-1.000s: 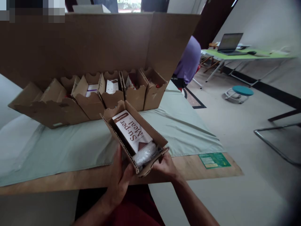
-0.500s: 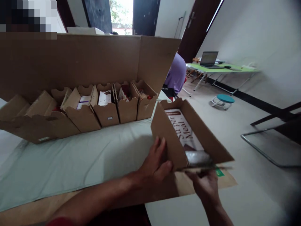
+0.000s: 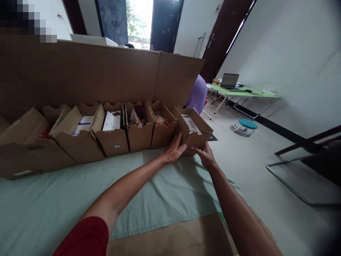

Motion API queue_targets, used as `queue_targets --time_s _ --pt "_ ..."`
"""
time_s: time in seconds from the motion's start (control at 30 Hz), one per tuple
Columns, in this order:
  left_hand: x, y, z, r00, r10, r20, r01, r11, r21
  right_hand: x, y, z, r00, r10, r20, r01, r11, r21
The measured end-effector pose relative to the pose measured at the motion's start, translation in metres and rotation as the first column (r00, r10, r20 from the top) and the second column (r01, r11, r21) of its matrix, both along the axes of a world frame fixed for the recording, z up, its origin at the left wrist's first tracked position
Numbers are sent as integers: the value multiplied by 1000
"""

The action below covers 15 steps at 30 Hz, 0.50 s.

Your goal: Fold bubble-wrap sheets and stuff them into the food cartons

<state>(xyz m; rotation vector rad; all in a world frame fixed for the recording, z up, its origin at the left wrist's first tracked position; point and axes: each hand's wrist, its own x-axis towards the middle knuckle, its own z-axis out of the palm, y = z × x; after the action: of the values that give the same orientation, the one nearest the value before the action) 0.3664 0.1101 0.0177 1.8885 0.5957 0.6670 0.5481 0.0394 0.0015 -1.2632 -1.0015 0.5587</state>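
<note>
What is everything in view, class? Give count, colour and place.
Row boxes: 6, brown, on the cloth
Contents: several, white, red, purple, in row boxes
End box: 1, brown, right of the row
Pack: 1, white, in the end box
Cloth: 1, pale green, under the boxes
Screen: 1, brown, behind the row
Fabric: 1, purple, beyond the screen
Table: 1, green, background right
Laptop: 1, grey, on the table
Stool: 1, teal seat, floor
Frame: 1, grey, right edge
Doorway: 1, bright, back
Sleeve: 1, dark red, lower left
Left hand: 1, bare, against end box
Right hand: 1, bare, on end box
</note>
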Motion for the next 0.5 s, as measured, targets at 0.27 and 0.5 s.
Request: queue_targets --time_s 0.27,0.5 --pt "-50 -54 -33 970 -68 -235 117 972 202 7 33 -1 996 86 17 -86 996 -37" --pt "-110 -101 -46 871 -146 -470 334 877 346 7 55 14 999 -45 13 46 993 -107"
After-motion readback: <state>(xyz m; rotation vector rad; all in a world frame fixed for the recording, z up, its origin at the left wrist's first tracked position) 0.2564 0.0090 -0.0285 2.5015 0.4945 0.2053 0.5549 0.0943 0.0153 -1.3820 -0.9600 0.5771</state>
